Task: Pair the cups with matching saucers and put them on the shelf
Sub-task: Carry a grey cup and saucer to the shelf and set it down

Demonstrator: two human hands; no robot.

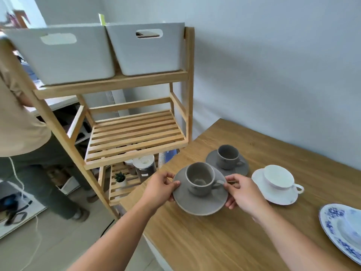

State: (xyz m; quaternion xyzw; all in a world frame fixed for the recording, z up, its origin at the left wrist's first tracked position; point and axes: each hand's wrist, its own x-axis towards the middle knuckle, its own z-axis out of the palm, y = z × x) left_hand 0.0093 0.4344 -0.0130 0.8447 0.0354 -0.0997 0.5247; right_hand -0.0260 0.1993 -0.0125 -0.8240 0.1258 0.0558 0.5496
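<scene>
A grey cup (200, 178) stands upright on a grey saucer (203, 202) near the table's left edge. My left hand (161, 189) grips the saucer's left rim and my right hand (243, 193) grips its right rim, near the cup's handle. Behind it a second grey cup (227, 156) sits on its own grey saucer (213, 159). To the right a white cup (279, 178) rests on a white saucer (277, 196). The wooden shelf (134, 133) stands to the left of the table, its slatted middle level bare.
Two white bins (144, 51) fill the shelf's top level; jars and a small plant (120, 178) sit on the bottom level. A blue-patterned plate (343, 229) lies at the table's right edge. Another person (21, 122) stands left of the shelf.
</scene>
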